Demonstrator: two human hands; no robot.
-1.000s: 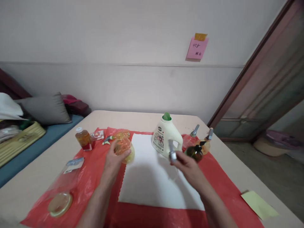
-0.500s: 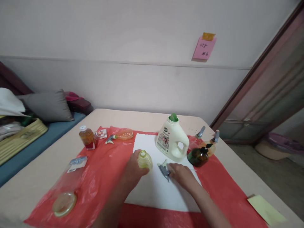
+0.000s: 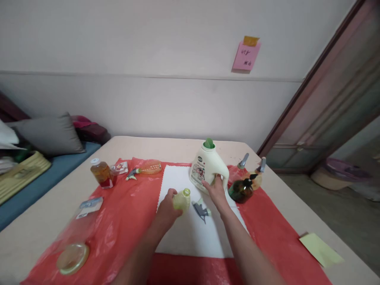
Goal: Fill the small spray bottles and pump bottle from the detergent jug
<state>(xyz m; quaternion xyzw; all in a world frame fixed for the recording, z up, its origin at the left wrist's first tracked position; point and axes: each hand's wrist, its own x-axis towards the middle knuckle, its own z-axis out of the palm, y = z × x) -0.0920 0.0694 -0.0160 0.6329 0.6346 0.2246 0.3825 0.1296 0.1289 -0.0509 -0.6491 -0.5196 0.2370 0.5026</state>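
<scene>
Bottle, small, translucent yellow-green plastic (image 3: 183,201), above a white scallop-edged sheet (image 3: 192,239) on red plastic sheeting (image 3: 124,209) over the table (image 3: 297,209). Left hand (image 3: 170,206) wrapped round its side, thumb in front, mouth uncapped and tipped slightly right. Grey trigger spray head (image 3: 201,211) lying loose on the white sheet, between both hands.

Cream plastic jug with moulded handle (image 3: 209,168) upright beyond; green piece (image 3: 209,143) in its mouth. Right hand (image 3: 216,190) at the handle opening, thumb spread toward the body; cannot tell whether the fingers have closed.

Handling, judged: bottle light, thin-walled, likely to flex or slip if squeezed; best held round the body, below the neck. Jug stiff, probably heavy if full; handle the sound grip.
</scene>
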